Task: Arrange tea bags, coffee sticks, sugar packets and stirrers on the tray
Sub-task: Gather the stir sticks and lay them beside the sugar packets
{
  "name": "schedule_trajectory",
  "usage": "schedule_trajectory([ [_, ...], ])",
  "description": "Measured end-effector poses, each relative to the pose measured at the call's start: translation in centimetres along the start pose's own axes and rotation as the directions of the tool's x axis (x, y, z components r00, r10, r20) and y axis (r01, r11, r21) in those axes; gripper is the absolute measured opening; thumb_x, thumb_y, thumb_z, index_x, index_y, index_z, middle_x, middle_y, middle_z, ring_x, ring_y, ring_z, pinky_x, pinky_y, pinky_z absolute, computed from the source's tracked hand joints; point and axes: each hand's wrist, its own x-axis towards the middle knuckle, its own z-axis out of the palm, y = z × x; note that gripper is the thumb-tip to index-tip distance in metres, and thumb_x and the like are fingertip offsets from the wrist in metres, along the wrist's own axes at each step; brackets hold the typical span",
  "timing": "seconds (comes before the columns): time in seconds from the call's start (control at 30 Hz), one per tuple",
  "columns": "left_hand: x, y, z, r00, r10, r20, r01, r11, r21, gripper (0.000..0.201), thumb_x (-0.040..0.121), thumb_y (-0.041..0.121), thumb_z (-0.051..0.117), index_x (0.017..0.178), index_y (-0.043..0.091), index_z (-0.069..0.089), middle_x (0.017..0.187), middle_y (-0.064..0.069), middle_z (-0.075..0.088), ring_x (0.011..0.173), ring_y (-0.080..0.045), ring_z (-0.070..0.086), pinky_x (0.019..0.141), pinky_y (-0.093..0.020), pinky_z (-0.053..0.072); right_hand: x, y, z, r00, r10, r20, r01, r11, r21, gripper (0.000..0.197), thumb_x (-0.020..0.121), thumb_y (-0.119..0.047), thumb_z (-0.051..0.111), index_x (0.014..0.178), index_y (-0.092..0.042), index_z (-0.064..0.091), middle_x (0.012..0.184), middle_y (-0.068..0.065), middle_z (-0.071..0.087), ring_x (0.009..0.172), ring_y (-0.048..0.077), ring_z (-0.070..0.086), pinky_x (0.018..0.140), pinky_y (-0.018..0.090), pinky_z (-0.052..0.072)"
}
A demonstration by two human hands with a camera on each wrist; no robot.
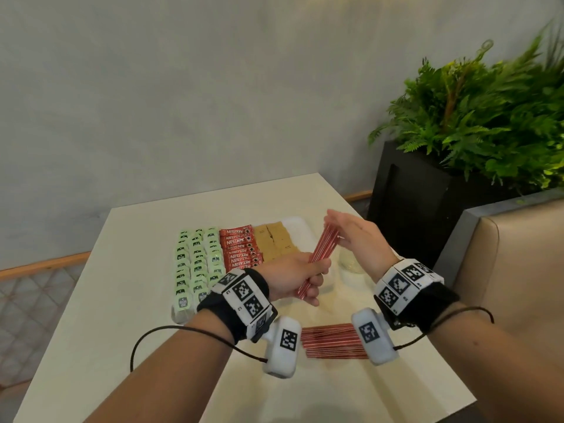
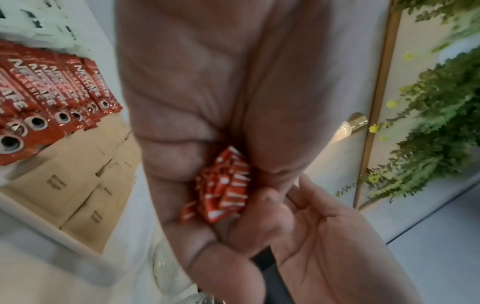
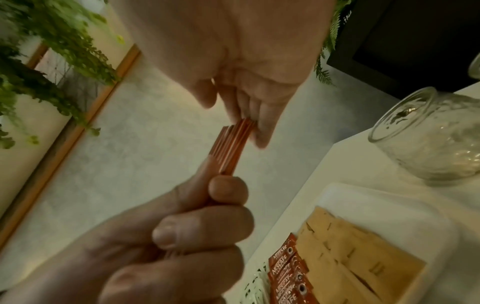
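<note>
A bundle of red-and-white stirrers [image 1: 323, 248] stands tilted above the tray's right end. My left hand [image 1: 293, 276] grips its lower part in a fist. My right hand [image 1: 354, 236] has straight fingers laid against the bundle's upper end. The left wrist view shows the stirrers' lower ends [image 2: 226, 189] poking out of the fist. On the white tray [image 1: 297, 224] lie rows of green tea bags [image 1: 195, 261], red coffee sticks [image 1: 239, 248] and brown sugar packets [image 1: 276, 242]. Several more stirrers [image 1: 332, 341] lie on the table near me.
A glass jar [image 1: 351, 262] stands on the table just right of the tray, under my right hand. A black planter [image 1: 412, 203] with ferns sits beyond the table's right corner. A beige seat [image 1: 518, 270] is at the right.
</note>
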Motion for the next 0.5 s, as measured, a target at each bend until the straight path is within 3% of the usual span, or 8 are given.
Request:
schedule_trajectory([
  [0.1, 0.0, 0.1, -0.3, 0.998, 0.009, -0.063, -0.003, 0.995, 0.095, 0.020, 0.105, 0.028, 0.043, 0.091, 0.014, 0.044, 0.062, 0.004, 0.039, 0.049, -0.008, 0.038, 0.052, -0.023, 0.046, 0.2, -0.4, 0.2, 1.000, 0.028, 0.014, -0.028, 1.000, -0.006, 0.031, 0.098, -0.039, 0.051, 0.107, -0.016, 0.071, 0.110, 0.006, 0.072, 0.101, 0.010, 0.068, 0.082, 0.017, 0.053],
  [0.17, -0.2, 0.4, -0.5, 0.997, 0.008, -0.081, 0.012, 0.968, 0.250, 0.020, 0.104, 0.031, 0.044, 0.091, 0.016, 0.043, 0.065, 0.003, 0.037, 0.051, -0.009, 0.034, 0.050, -0.021, 0.038, 0.5, -0.6, -0.1, 1.000, 0.000, -0.001, 0.000, 0.997, -0.081, 0.033, 0.099, -0.043, 0.047, 0.114, -0.022, 0.068, 0.112, 0.001, 0.071, 0.099, 0.008, 0.068, 0.086, 0.020, 0.052],
  [0.27, -0.3, 1.6, -0.6, 0.993, 0.038, -0.108, 0.041, 0.763, 0.646, 0.023, 0.103, 0.039, 0.044, 0.092, 0.019, 0.048, 0.075, 0.002, 0.048, 0.057, -0.010, 0.041, 0.053, -0.020, 0.039, 0.9, -1.2, -0.5, 0.997, -0.075, -0.025, 0.065, 0.963, -0.261, 0.040, 0.102, -0.044, 0.035, 0.130, -0.028, 0.058, 0.119, -0.008, 0.065, 0.106, 0.004, 0.064, 0.096, 0.028, 0.046],
  [0.37, 0.2, 3.0, -0.5, 0.980, 0.165, -0.107, -0.006, 0.568, 0.823, 0.024, 0.103, 0.038, 0.042, 0.098, 0.016, 0.049, 0.081, 0.002, 0.051, 0.066, -0.011, 0.046, 0.058, -0.023, 0.036, 1.1, -1.4, 0.0, 0.994, -0.108, 0.030, 0.109, 0.873, -0.475, 0.043, 0.104, -0.038, 0.030, 0.122, -0.020, 0.064, 0.120, -0.002, 0.065, 0.112, 0.015, 0.060, 0.103, 0.038, 0.042],
  [0.43, 0.7, 3.7, -0.7, 0.965, 0.240, -0.108, -0.020, 0.477, 0.879, 0.023, 0.103, 0.038, 0.044, 0.099, 0.016, 0.051, 0.077, 0.006, 0.050, 0.068, -0.012, 0.047, 0.058, -0.023, 0.033, 1.2, -1.4, 0.1, 0.994, -0.105, 0.029, 0.106, 0.863, -0.494, 0.046, 0.105, -0.036, 0.029, 0.111, -0.014, 0.069, 0.106, 0.000, 0.069, 0.100, 0.020, 0.065, 0.098, 0.038, 0.047],
  [0.5, 1.2, 4.1, -1.2, 0.942, 0.307, -0.135, -0.010, 0.428, 0.904, 0.025, 0.099, 0.042, 0.052, 0.103, 0.018, 0.055, 0.078, 0.008, 0.052, 0.070, -0.011, 0.050, 0.056, -0.022, 0.032, 1.4, -1.8, 0.0, 0.998, -0.060, 0.036, 0.070, 0.890, -0.450, 0.050, 0.104, -0.038, 0.031, 0.093, -0.010, 0.070, 0.081, 0.004, 0.073, 0.072, 0.021, 0.070, 0.080, 0.036, 0.056],
])
